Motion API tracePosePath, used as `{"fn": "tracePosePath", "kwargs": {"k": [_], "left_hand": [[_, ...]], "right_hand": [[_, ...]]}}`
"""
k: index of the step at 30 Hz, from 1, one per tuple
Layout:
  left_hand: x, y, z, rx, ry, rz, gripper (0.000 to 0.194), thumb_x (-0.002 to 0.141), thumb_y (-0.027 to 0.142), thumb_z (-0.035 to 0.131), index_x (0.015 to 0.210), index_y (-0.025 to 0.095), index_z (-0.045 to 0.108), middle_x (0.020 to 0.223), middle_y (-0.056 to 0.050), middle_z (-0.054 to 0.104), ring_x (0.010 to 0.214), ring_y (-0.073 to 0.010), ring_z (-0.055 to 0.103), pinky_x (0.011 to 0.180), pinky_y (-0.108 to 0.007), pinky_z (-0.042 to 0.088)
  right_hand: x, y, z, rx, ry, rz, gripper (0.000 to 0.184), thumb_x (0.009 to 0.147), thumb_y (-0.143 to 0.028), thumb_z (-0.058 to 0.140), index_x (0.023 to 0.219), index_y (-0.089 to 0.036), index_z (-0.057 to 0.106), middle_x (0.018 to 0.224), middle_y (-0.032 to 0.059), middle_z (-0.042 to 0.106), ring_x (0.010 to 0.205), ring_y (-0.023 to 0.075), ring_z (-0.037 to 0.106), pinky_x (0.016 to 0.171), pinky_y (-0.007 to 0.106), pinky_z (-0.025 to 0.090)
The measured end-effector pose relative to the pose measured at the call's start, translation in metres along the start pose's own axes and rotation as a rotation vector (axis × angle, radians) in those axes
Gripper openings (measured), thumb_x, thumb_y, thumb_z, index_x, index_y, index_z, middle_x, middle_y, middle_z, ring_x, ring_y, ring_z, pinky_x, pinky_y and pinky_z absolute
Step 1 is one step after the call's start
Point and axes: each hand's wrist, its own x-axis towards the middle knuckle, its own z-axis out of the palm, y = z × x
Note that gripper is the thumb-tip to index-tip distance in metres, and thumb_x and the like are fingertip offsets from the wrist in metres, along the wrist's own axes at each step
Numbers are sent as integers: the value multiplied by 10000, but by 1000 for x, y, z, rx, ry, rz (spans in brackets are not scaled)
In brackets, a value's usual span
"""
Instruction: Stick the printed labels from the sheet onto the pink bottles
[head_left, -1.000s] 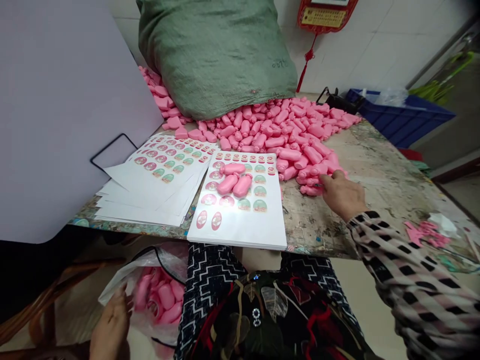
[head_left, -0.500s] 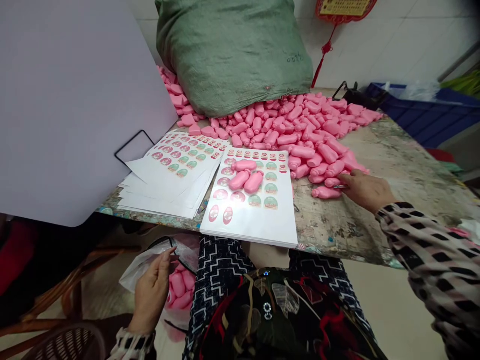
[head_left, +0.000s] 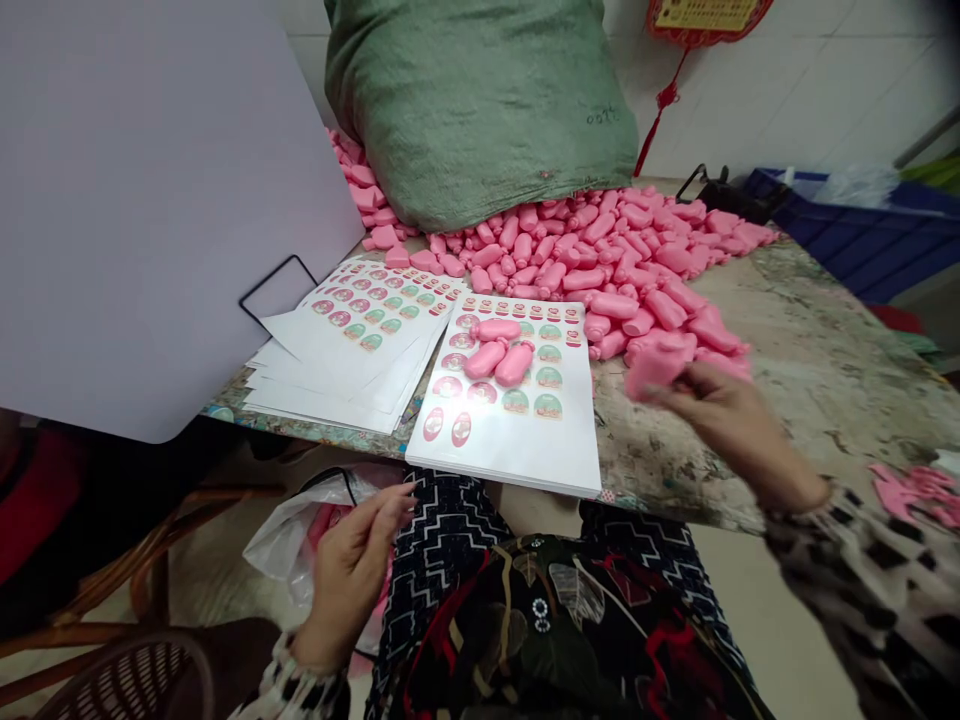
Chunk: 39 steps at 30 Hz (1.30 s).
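Right grip point(head_left: 724, 412): pinching pink piece point(head_left: 661, 362) | left grip point(head_left: 354, 565): near plastic bag point(head_left: 279, 540)

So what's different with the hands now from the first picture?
The right hand was down at the edge of the pink pile; now it holds up a pink piece, which looks blurred. The left hand moved right, from beside the plastic bag to in front of it. The three pink bottles stayed on the sticker sheet.

The pink piece point(head_left: 655, 362) in the right fingers point(head_left: 688, 402) is blurred, and the green sack point(head_left: 480, 110) is cropped above.
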Motion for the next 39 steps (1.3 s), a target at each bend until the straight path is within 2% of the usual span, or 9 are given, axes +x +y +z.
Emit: {"fn": "tracePosePath", "kwargs": {"k": [2,4,7,9,13,20,28,33,39], "left_hand": [[2,24,19,-262,-141,-66,398,795,456,546,1053,166,634,950,-74,693,822,-201,651,806,-345,506],[3,40,36,-587,-339,-172,467,808,436,552,1209,197,526,1086,-95,650,881,-204,646,806,-367,509],[1,47,51,-872,-624,-387,458,836,414,532,1243,211,472,1102,-115,633,867,-201,653,742,-358,525],[-1,44,51,-911,-673,-493,388,837,396,539,1162,184,519,1008,-112,659,791,-188,661,673,-324,528],[3,35,40,-829,-457,-459,318,769,356,624,997,138,585,1009,-110,662,719,-162,651,663,-303,523],[24,32,26,-262,-136,-49,418,700,327,678,1074,155,603,950,-37,684,850,-173,628,810,-304,482],[24,26,35,322,-118,427,326,829,328,524,1137,240,586,1343,-58,495,1226,-215,462,1024,-365,365],[20,21,47,589,-206,423,444,836,338,518,1276,288,497,1495,-87,250,1139,-269,543,896,-400,469],[16,20,53,742,-202,464,467,857,266,479,1320,303,447,1509,-116,194,1098,-281,565,836,-406,491]], "right_hand": [[-16,-42,36,498,-293,40,399,788,-500,551,1013,-176,610,921,77,654,816,204,595,720,342,468],[-32,-75,72,735,-551,93,387,741,-488,613,944,-160,631,860,50,656,762,170,589,687,298,464],[-51,-101,106,834,-768,109,372,721,-490,636,883,-156,636,762,6,630,632,113,539,581,234,428],[-54,-103,111,758,-824,33,369,713,-492,648,893,-170,641,748,-8,626,614,106,525,562,223,413],[-34,-93,100,490,-670,-164,343,809,-483,548,1006,-213,623,858,4,659,757,147,574,670,259,435],[9,-103,111,-42,-296,-312,276,906,-321,404,1079,-236,602,1032,47,625,938,184,563,780,295,391],[11,-121,121,-380,-203,-362,295,943,-355,305,1000,-221,562,1009,65,565,853,187,574,620,270,358],[14,-123,123,-446,-194,-380,307,947,-351,291,990,-207,559,988,73,564,827,187,577,591,269,348],[17,-120,121,-452,-211,-450,322,946,-331,297,974,-199,589,956,76,577,817,190,566,597,276,346]]}}
